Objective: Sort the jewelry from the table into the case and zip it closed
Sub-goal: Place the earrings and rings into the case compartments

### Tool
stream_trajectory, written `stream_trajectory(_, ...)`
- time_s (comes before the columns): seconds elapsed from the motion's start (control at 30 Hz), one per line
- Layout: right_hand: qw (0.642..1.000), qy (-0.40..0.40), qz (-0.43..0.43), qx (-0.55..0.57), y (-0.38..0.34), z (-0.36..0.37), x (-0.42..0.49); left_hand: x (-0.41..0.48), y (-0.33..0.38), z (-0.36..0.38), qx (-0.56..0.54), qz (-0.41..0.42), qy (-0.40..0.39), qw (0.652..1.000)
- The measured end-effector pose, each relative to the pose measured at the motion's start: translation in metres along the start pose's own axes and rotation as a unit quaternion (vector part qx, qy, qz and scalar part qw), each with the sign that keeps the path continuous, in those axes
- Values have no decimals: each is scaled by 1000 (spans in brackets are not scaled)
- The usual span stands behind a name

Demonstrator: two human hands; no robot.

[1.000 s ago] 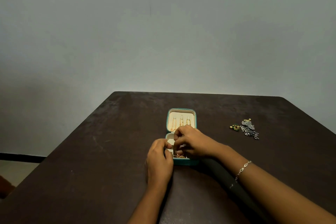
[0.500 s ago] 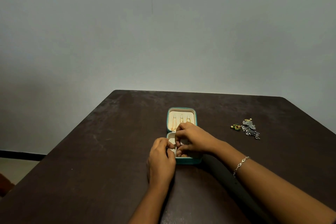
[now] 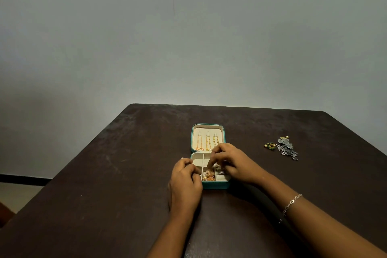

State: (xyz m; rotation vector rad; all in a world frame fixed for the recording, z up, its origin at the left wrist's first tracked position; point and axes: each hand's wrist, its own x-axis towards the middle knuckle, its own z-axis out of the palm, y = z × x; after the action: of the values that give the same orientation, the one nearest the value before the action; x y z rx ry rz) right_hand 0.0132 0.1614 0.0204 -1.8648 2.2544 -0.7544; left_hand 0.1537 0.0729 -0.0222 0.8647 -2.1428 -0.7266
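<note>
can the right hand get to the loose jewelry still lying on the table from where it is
Probably yes. The right hand is over the open case, and the loose jewelry lies off to its right on bare table with nothing between them.

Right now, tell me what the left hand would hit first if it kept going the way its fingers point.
Probably the case: the left hand already sits at its left wall.

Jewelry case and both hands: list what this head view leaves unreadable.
- Right hand: whether its fingers pinch a piece; they curl over the tray, tips hidden.
- Jewelry case: right compartments, covered by that hand; zipper too small.
- Left hand: fingers rest at the case's left edge, grip unclear.
- Loose jewelry on the table: piece count, too small and tangled.
</note>
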Motion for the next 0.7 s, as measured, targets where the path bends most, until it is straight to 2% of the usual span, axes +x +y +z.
stream_trajectory(0.1,999,51,2,15,7,-7,-14,0,-1,0,-7,13,17,1000)
stream_trajectory(0.2,996,82,-20,-19,21,-12,-36,-1,0,-1,-18,55,56,997)
stream_trajectory(0.37,986,124,-57,-92,46,-16,-74,-2,10,4,14,235,132,963)
stream_trajectory(0.43,979,150,-55,-125,58,-18,-86,-6,18,8,31,312,125,941)
stream_trajectory(0.57,968,219,0,-124,79,-23,-105,-20,38,28,52,442,83,892)
stream_trajectory(0.7,948,296,67,-99,89,-26,-107,-27,54,55,59,486,19,872)
